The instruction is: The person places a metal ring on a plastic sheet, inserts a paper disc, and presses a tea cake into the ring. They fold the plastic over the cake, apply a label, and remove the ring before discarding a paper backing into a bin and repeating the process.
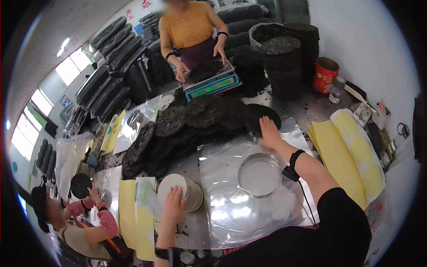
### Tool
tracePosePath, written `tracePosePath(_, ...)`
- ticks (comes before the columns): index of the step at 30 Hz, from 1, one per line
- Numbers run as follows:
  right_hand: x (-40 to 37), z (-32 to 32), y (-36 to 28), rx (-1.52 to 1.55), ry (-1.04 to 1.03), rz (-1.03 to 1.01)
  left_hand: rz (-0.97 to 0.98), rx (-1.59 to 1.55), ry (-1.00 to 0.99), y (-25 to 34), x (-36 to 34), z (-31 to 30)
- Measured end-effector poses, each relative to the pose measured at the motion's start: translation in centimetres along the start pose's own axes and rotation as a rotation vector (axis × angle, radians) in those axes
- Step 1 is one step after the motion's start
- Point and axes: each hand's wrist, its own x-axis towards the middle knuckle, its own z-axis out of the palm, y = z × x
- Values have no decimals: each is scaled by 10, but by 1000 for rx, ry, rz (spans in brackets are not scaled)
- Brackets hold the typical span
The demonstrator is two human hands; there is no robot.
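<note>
My left hand (173, 204) rests flat on a stack of white round discs (189, 192) at the table's near side. My right hand (269, 132) reaches forward with fingers spread and lies on a dark round cake (255, 115) at the edge of a pile of dark round cakes (187, 127). Between my arms a shallow metal ring mould (259, 174) sits on a sheet of clear plastic bags (231, 209). A black band with a cable circles my right wrist.
A person in a yellow top stands at the far side with both hands on a digital scale (212, 84). Another person (80, 222) crouches at the lower left holding a dark cake. Yellow paper sheets (344, 153) lie right, a red tin (324, 74) behind.
</note>
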Motion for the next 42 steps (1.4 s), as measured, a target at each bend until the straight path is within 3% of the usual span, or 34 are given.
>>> tracePosePath(2,1,9,35,101,-172,163,-169,53,-109,9,13,-34)
tracePosePath(3,-4,4,53,214,-22,203,-246,77,-165,12,23,-47)
tracePosePath(4,-7,-21,66,320,123,242,-125,198,74,7,28,-51)
tracePosePath(6,-17,-77,79,647,216,579,-88,196,275,26,49,-65)
tracePosePath(7,-24,-107,82,820,303,710,85,117,490,56,68,-53)
tracePosePath(8,-34,-130,81,1013,419,751,281,-63,523,89,83,-33)
tracePosePath(9,-50,-137,87,1308,402,795,389,-86,340,116,86,4)
tracePosePath(10,-65,-142,94,1608,385,833,565,-365,183,156,93,27)
tracePosePath(11,-78,-146,97,1914,372,865,708,-315,132,190,98,70)
tracePosePath(13,-105,-158,77,2024,377,1018,565,-251,-325,225,96,135)
tracePosePath(16,-132,-181,40,2041,329,1165,520,-250,-195,219,120,130)
tracePosePath(19,-159,-160,33,2138,249,1308,615,-47,-245,209,140,142)
tracePosePath(23,-161,-197,5,2253,205,1324,509,-61,-582,215,104,157)
tracePosePath(26,-156,-209,11,2118,221,1139,436,28,-574,218,111,173)
tracePosePath(27,-136,-225,-3,2043,243,909,393,-35,-557,218,115,180)
tracePosePath(29,-130,-219,-7,1504,96,680,390,-94,-644,214,124,176)
tracePosePath(30,-120,-221,-18,1274,24,464,406,-107,-690,209,132,164)
tracePosePath(32,-98,-231,-45,825,-15,-27,-3,-1439,-789,161,150,170)
tracePosePath(34,-117,-199,-42,428,-89,-411,-283,-1573,-504,146,140,144)
tracePosePath(36,-154,-165,-43,479,-320,-439,-559,-1682,-184,142,119,123)
tracePosePath(37,-164,-155,-51,509,-410,-359,-256,-998,-70,140,98,142)
tracePosePath(38,-159,-160,-53,482,-454,-347,-40,-766,17,150,95,133)
tracePosePath(40,-130,-175,-58,436,-525,-326,-149,-889,24,156,94,132)
tracePosePath(41,-111,-180,-62,545,-400,-265,-152,-894,27,156,96,131)
tracePosePath(42,-102,-168,-63,511,-446,-261,-153,-901,31,155,97,131)
